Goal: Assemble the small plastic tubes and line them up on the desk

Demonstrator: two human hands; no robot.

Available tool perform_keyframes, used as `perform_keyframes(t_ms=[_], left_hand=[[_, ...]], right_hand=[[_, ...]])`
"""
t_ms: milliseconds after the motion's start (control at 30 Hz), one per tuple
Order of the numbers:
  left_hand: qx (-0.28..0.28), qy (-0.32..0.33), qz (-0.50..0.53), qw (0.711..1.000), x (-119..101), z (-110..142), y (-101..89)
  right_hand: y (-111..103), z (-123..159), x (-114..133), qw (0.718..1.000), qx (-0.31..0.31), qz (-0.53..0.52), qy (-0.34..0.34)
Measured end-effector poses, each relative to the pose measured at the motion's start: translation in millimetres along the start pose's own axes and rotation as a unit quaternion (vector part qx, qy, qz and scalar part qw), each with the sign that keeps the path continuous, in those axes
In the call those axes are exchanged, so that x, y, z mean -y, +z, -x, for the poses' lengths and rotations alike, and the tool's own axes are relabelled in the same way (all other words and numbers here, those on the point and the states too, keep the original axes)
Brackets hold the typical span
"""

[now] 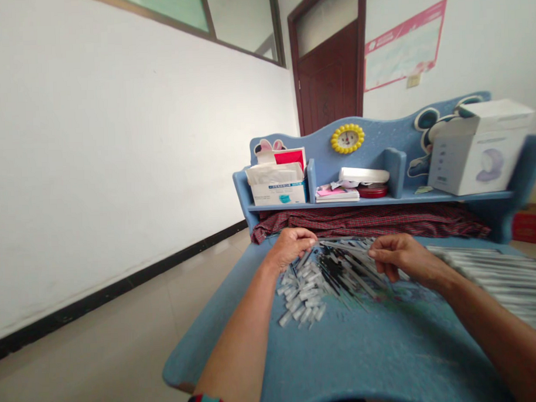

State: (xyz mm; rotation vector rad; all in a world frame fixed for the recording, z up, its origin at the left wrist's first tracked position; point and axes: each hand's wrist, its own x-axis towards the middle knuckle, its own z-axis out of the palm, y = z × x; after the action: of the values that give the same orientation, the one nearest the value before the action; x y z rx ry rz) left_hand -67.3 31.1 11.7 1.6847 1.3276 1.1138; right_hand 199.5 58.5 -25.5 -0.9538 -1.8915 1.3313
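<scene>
Above the back of the blue desk, both of my hands are closed in a pinch. A thin clear tube seems to span between them. My left hand pinches its left end, and my right hand grips the other end; the fingertips are slightly blurred. Below my left hand lies a pile of short clear caps. Between the hands are scattered thin black-and-grey sticks, like pen refills, with longer clear tubes among them. Beyond my right wrist, many long grey-and-clear sticks lie in parallel rows, blurred.
The blue desk has a raised shelf at the back. On it stand a mask box, a red round tin and a large white box. A checked cloth lies bunched under the shelf. A white wall is on the left.
</scene>
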Motion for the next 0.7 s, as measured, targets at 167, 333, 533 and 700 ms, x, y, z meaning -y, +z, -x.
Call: perform_keyframes(t_ms=[167,333,533,700], left_hand=[[0.001,0.003,0.003,1.000,1,0,-0.9],[-0.006,0.005,0.011,1.000,4,0,-2.1],[0.005,0.001,0.012,1.000,4,-1,0.0],[0.016,-0.001,0.013,1.000,3,-1,6.1]], right_hand=[[0,0,0,1.000,0.005,0.006,-0.001],[0,0,-1,1.000,0.002,0.007,0.000],[3,1,2,1.000,0.001,0.017,0.004],[10,2,5,1.000,-0.008,0.016,0.006]])
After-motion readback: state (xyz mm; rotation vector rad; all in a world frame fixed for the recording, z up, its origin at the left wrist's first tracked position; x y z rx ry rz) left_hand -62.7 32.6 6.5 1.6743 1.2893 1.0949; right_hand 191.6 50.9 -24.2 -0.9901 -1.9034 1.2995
